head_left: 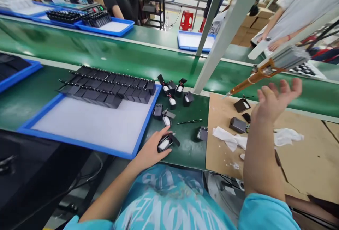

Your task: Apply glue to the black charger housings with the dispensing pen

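Note:
My left hand [152, 150] grips a small open black case [164, 143] on the green bench, fingers along its far side and thumb on its near side. Inside the case is a white part, and its lid stands tilted to the right. My right hand [275, 99] is raised over the brown cardboard [299, 159], fingers apart and nothing visible in them. Just left of it hangs an amber dispensing tube [249, 82] with a thin tip pointing down-left. More open black cases [172, 101] stand beyond my left hand, near a pair of tweezers [190, 121].
At left, a blue-rimmed tray [132, 154] carries rows of black cases [106, 85]. White cloths [230, 138], a grey-black box [237, 125] and another open case [242, 105] lie on the cardboard. A metal post [227, 36] rises at the bench's back. Other people work beyond.

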Demonstrator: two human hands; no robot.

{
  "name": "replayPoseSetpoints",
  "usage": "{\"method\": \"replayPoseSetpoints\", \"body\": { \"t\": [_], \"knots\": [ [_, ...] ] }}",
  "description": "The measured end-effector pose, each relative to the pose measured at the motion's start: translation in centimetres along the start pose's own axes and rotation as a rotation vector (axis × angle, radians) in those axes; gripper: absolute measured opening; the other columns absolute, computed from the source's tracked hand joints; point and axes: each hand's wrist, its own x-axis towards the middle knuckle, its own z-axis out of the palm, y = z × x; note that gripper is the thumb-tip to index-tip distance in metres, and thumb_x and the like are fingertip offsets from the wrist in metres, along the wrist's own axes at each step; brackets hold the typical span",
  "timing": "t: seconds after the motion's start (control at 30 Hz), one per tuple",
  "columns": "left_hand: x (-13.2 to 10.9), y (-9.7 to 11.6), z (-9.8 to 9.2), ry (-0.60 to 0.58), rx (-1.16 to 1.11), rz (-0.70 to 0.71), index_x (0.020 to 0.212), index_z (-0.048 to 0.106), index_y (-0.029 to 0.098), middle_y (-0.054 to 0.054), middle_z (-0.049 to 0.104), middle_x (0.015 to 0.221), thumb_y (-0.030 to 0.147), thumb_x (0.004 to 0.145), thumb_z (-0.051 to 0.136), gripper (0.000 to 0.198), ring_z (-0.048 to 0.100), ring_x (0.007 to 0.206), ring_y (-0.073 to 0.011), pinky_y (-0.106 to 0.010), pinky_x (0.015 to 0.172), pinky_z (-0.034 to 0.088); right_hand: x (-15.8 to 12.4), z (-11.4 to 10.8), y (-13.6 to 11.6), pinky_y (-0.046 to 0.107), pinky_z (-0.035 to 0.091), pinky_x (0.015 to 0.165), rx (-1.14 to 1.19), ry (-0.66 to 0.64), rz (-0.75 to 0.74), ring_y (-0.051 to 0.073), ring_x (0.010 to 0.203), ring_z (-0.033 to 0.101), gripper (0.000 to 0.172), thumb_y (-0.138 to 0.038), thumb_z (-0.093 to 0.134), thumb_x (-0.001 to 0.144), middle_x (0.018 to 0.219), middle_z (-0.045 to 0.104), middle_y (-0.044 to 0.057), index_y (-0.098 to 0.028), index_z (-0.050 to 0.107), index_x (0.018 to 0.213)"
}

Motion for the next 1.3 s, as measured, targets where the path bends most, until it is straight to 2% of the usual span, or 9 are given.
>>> {"method": "replayPoseSetpoints", "body": {
  "t": [0.1, 0.17, 0.27, 0.53, 0.7, 0.87, 1.0, 1.17, 1.3],
  "knots": [
    [0.4, 0.1, -0.1, -0.006, -0.035, -0.017, 0.153, 0.019, 0.030, -0.007, 0.056, 0.134, 0.032, 0.085, 0.065, 0.082, 0.050, 0.123, -0.0240, -0.040, 0.106, 0.039, 0.4, 2.4, 1.8, 0.040, 0.048, 0.070, 0.260, -0.146, 0.359, 0.026, 0.121, 0.052, 0.080, -0.012, 0.040, 0.079, 0.143, 0.028, 0.016, -0.043, 0.003, 0.142],
    [0.5, 0.3, -0.1, -0.010, -0.060, -0.040, 0.152, 0.020, 0.030, -0.007, 0.056, 0.129, 0.033, 0.084, 0.067, 0.083, 0.053, 0.116, -0.0233, -0.038, 0.102, 0.042, 0.6, 3.5, 1.1, 0.037, 0.048, 0.068, 0.362, -0.215, 0.462, 0.024, 0.116, 0.057, 0.081, -0.009, 0.042, 0.076, 0.142, 0.032, 0.015, -0.045, 0.011, 0.141],
    [0.6, 0.4, 0.2, -0.013, -0.091, -0.074, 0.151, 0.023, 0.031, -0.007, 0.054, 0.125, 0.034, 0.083, 0.068, 0.081, 0.055, 0.108, -0.0222, -0.037, 0.097, 0.045, 0.8, 4.4, -1.0, 0.033, 0.048, 0.067, 0.463, -0.197, 0.541, 0.021, 0.106, 0.063, 0.072, -0.007, 0.046, 0.073, 0.136, 0.041, 0.012, -0.041, 0.030, 0.135],
    [0.7, 0.1, 0.8, -0.002, -0.163, -0.059, 0.150, 0.026, 0.028, -0.010, 0.051, 0.125, 0.048, 0.072, 0.078, 0.095, 0.051, 0.116, -0.0270, -0.041, 0.102, 0.040, -1.4, 5.3, -4.3, 0.035, 0.050, 0.074, 0.537, -0.232, 0.571, 0.014, 0.087, 0.065, 0.054, -0.010, 0.053, 0.073, 0.131, 0.050, 0.014, -0.030, 0.044, 0.122],
    [2.3, -0.2, 0.7, -0.065, -0.428, -0.088, 0.150, 0.027, 0.029, -0.005, 0.065, 0.107, 0.048, 0.091, 0.055, 0.068, 0.059, 0.103, -0.0228, -0.038, 0.098, 0.041, -3.9, 5.1, -8.7, 0.038, 0.052, 0.081, 0.803, -0.313, 0.585, 0.014, 0.079, 0.064, 0.049, -0.021, 0.071, 0.066, 0.118, 0.059, 0.003, -0.034, 0.056, 0.111],
    [3.5, -0.2, 1.1, -0.095, -0.518, -0.113, 0.139, 0.050, 0.029, -0.001, 0.066, 0.091, 0.047, 0.086, 0.063, 0.058, 0.060, 0.085, -0.0188, -0.031, 0.083, 0.046, -6.1, 4.6, -13.5, 0.037, 0.054, 0.084, 1.030, -0.384, 0.661, 0.012, 0.078, 0.064, 0.046, -0.022, 0.078, 0.063, 0.108, 0.063, -0.004, -0.036, 0.065, 0.105],
    [3.5, -0.2, 1.7, -0.003, -0.572, -0.096, 0.107, 0.070, 0.025, -0.001, 0.068, 0.095, 0.041, 0.078, 0.073, 0.032, 0.061, 0.089, -0.0175, -0.028, 0.082, 0.045, -7.5, 4.0, -15.7, 0.035, 0.056, 0.082, 1.109, -0.453, 0.696, 0.012, 0.080, 0.064, 0.044, -0.024, 0.075, 0.067, 0.112, 0.064, -0.002, -0.036, 0.065, 0.109],
    [3.3, -0.3, 2.5, 0.032, -0.703, -0.159, 0.095, 0.056, 0.021, -0.001, 0.070, 0.085, 0.040, 0.077, 0.075, 0.032, 0.066, 0.080, -0.0163, -0.027, 0.077, 0.048, -9.1, 3.5, -17.2, 0.034, 0.056, 0.078, 1.140, -0.455, 0.677, 0.011, 0.077, 0.062, 0.043, -0.027, 0.075, 0.068, 0.118, 0.062, -0.002, -0.036, 0.065, 0.109],
    [2.3, -0.4, 1.8, 0.079, -0.539, -0.091, 0.096, 0.053, 0.020, -0.002, 0.069, 0.094, 0.042, 0.078, 0.073, 0.035, 0.066, 0.086, -0.0179, -0.030, 0.081, 0.049, -9.9, 3.1, -17.3, 0.031, 0.055, 0.072, 1.151, -0.387, 0.668, 0.009, 0.073, 0.061, 0.042, -0.029, 0.076, 0.069, 0.121, 0.060, -0.001, -0.034, 0.066, 0.110]
  ]
}}
